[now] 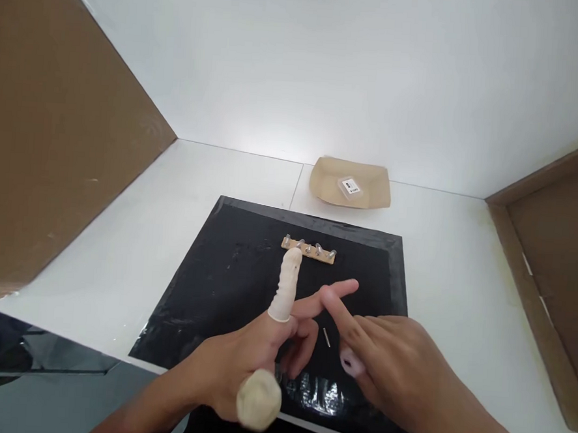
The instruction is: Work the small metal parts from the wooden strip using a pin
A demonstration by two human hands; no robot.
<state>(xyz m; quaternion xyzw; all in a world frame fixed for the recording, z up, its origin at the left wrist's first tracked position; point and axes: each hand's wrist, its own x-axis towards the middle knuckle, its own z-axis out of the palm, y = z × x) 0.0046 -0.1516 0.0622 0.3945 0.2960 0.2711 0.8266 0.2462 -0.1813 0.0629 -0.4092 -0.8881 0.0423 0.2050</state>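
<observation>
My left hand (261, 345) is over the black mat (227, 265) with its fingers spread; pale finger cots cover its index finger and thumb. The tip of the index finger of my right hand (388, 360) touches a bare finger of my left hand. A pale cot also shows on my right thumb, and the other right fingers are curled. A thin metal pin (326, 337) lies on the mat between the hands. Beyond the fingertips is a small wooden strip (322, 255) bearing several clear and metallic pieces.
A brown cardboard tray (379, 189) stands behind the mat on the white table (252, 175), with a small labelled clear case (350, 187) in it. Brown panels (68, 138) rise at the left and right, a white wall at the back.
</observation>
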